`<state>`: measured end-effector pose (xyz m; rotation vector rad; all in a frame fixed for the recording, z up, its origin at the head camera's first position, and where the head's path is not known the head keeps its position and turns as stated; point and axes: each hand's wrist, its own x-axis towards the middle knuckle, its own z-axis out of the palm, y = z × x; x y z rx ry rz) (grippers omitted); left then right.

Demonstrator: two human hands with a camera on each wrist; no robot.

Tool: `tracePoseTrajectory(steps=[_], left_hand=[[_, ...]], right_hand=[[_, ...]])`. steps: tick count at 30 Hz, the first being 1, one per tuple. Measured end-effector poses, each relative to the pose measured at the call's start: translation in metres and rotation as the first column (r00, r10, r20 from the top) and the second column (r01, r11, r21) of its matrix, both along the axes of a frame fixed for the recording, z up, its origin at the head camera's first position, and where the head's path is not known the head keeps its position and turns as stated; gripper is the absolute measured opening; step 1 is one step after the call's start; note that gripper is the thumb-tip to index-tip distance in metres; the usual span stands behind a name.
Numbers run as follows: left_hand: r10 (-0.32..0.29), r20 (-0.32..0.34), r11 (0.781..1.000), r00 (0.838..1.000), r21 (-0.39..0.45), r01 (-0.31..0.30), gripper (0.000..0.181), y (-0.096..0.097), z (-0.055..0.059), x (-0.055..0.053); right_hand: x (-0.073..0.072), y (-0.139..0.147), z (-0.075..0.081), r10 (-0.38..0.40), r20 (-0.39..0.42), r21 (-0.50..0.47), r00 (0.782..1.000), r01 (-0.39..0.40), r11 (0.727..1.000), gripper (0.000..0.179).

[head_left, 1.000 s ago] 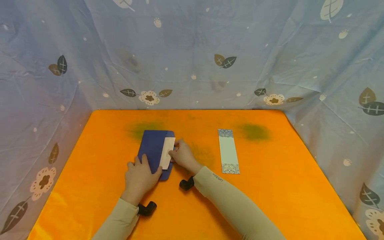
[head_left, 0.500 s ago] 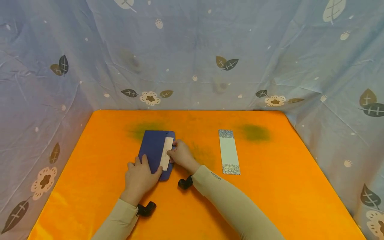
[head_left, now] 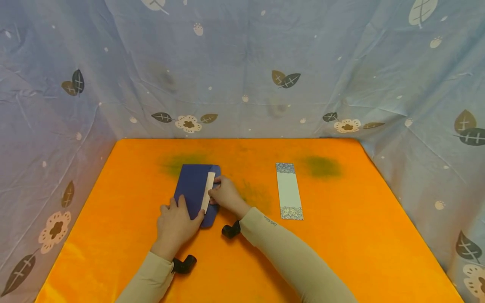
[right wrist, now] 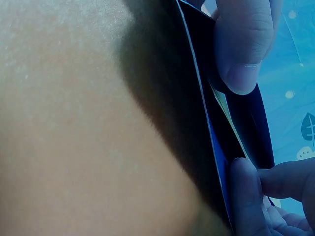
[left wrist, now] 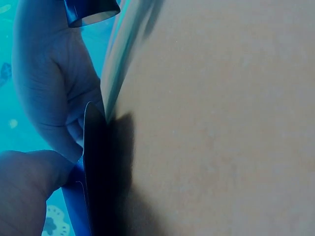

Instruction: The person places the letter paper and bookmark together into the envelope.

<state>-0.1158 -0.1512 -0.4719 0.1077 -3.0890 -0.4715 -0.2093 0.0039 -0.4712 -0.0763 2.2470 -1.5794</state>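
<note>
A blue envelope [head_left: 191, 181] lies on the table at centre left, its flap at the right side. Out of its mouth shows a narrow strip of white paper [head_left: 208, 191], the remainder hidden inside. My left hand [head_left: 176, 225] rests on the envelope's lower left with fingers spread and thumb at the mouth. In the right wrist view the left thumb [right wrist: 243, 54] presses the envelope's edge, where a gap shows. Thumb and fingers of my right hand [head_left: 228, 197] pinch the paper's outer edge, over the flap.
To the right lies a pale card [head_left: 289, 191] with lace-patterned ends. Orange cloth [head_left: 341, 235] covers the table. Patterned grey-blue curtains [head_left: 242, 54] stand along the back and both sides.
The right hand has moved slightly left, and the white paper has slid further into the envelope, so its visible strip is narrower. The left hand and envelope have stayed nearly still.
</note>
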Motion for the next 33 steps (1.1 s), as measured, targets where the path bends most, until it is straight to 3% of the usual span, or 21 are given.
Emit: tracePoseTrajectory(steps=[17,33], left_hand=[[-0.004,-0.002,1.0,1.0,0.012,0.004,0.089,0.002,0.0,0.001],[-0.004,-0.025,1.0,1.0,-0.003,0.004,0.09,0.001,-0.003,0.002]], right_hand=[[-0.002,-0.004,-0.004,0.025,-0.033,-0.004,0.999,-0.025,1.0,0.041],[-0.003,-0.011,-0.005,-0.013,0.008,-0.046,1.0,0.013,0.999,0.036]])
